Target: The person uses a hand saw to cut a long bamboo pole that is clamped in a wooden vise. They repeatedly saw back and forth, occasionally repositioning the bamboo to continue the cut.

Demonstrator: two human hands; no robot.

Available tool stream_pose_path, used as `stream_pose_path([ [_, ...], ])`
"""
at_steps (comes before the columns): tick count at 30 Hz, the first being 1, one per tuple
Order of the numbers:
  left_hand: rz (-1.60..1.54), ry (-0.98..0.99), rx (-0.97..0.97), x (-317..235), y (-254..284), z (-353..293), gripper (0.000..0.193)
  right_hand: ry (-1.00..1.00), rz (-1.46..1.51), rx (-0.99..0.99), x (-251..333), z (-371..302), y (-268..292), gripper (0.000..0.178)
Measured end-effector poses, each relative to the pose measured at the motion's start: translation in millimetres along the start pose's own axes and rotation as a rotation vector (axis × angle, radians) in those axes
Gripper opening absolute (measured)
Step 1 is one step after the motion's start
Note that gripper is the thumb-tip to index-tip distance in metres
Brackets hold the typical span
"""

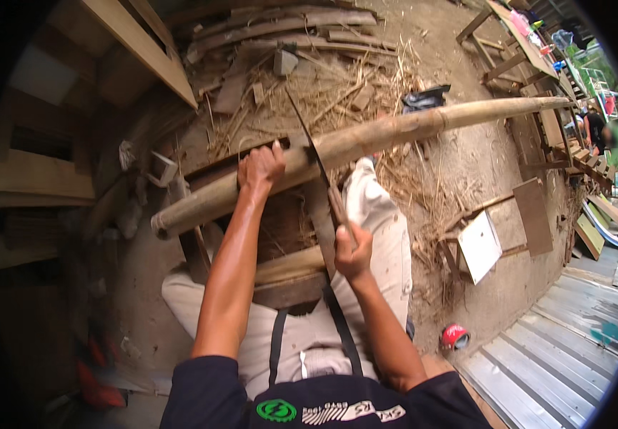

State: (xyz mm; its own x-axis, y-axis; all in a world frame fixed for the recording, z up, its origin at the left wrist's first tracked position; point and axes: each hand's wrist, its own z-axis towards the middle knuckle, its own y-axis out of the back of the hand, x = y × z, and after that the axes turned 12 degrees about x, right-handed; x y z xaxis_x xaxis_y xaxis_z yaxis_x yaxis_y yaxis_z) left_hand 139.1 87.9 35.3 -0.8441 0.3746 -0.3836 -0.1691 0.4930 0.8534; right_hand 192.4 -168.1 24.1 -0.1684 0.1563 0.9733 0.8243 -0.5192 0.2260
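Two bare hands at work, apart, each clasped on its own thing. One long bamboo pole (394, 132) lies slantwise across the view, near end at 9 o'clock, far end out at 2 o'clock, its left stretch over a low wooden stand (291, 293).

Left hand (261, 168), between 10 and 11 o'clock: curled over the top of the pole, just left of the blade. Pressing here probably stops the pole rolling or jumping, hence the straight forearm bearing down from above.

Right hand (354, 252), past 4 o'clock: wrapped around the handle of a hand saw (316, 150). Blade crosses the pole at 12 o'clock, tip toward 11, steeply angled to the pole's length; depth of any cut cannot be told. Holding low on the handle seems to leave most of the blade free.

Light trousers (377, 207) show either side of the stand, a straddle that likely keeps the body square to the work. Straw-like litter (423, 207) spreads toward 3 o'clock; stacked planks (273, 32) near 12.
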Motion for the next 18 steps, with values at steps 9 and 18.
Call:
stream_pose_path([
  [9,-0.065,-0.076,-0.033,0,-2,-6,0.064,-0.213,0.398,0.198,35,15,46,0.033],
  [18,0.366,-0.459,-0.201,13,-33,-45,0.095,0.039,0.130,0.043,137,33,74,0.027],
])
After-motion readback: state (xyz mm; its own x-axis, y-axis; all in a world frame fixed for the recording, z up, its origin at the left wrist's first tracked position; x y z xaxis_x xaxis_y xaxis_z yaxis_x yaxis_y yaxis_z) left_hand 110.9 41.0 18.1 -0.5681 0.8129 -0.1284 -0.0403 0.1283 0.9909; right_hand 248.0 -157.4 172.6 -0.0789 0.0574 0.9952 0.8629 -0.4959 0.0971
